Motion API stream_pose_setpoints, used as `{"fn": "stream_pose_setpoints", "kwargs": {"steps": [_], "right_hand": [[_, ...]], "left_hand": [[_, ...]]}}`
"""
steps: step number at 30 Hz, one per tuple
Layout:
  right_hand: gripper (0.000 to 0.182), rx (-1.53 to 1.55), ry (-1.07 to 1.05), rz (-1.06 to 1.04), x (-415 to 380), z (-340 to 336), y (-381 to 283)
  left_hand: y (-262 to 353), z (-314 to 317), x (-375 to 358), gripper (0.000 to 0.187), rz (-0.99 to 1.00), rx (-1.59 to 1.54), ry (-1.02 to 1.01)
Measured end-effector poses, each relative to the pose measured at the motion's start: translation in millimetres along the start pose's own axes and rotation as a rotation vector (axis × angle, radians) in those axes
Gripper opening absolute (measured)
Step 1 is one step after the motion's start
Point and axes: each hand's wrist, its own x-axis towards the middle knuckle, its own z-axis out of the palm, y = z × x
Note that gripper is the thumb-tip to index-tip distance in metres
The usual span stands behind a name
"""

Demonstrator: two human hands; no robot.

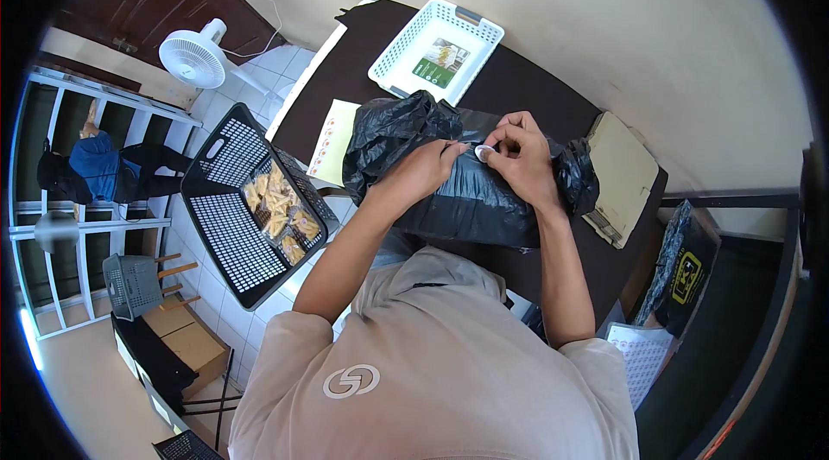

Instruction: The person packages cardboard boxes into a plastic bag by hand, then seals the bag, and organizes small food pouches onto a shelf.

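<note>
Both hands together on black plastic bag (pixel 471 192) lying on table (pixel 345 71): left hand (pixel 420 171) pinning fold flat, right hand (pixel 518 158) pinching small white sticker (pixel 484 150) onto seam.

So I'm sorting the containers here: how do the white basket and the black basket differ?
The white basket sits on the dark table; the black basket is off the table's edge, beside the person, over the tiled floor. The white basket holds one green-labelled packet; the black basket holds several clear packets of yellowish snacks. The black basket looks larger. Both are perforated plastic with rectangular shape.
</note>
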Motion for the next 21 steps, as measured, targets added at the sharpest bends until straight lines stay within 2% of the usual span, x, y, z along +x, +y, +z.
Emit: {"fn": "stream_pose_setpoints", "kwargs": {"steps": [2,5,12,14,16,21], "right_hand": [[0.016,-0.019,-0.007,-0.001,0.3,-0.2,-2.8],[0.016,-0.083,-0.017,0.05,1.4,-0.1,-8.3],[0.031,-0.18,0.015,0.11,5.8,-1.9,-21.1],[0.033,-0.227,0.009,0.13,7.7,-2.4,-20.8],[0.032,-0.266,0.007,0.158,9.7,-1.5,-19.5],[0.033,-0.284,0.072,0.054,11.3,3.6,-5.5]], "left_hand": [[4.9,-2.8,-1.1,0.045,-0.075,0.003,-0.05],[2.7,-1.3,-0.9,0.046,-0.055,-0.017,-0.041],[9.2,-5.6,-2.2,0.048,-0.033,-0.007,-0.044],[20.4,-12.8,-3.5,0.048,-0.088,0.017,-0.16],[14.9,-7.5,-2.7,0.045,-0.089,0.019,-0.127],[8.4,-4.4,-1.6,0.042,-0.064,-0.029,-0.096]]}}
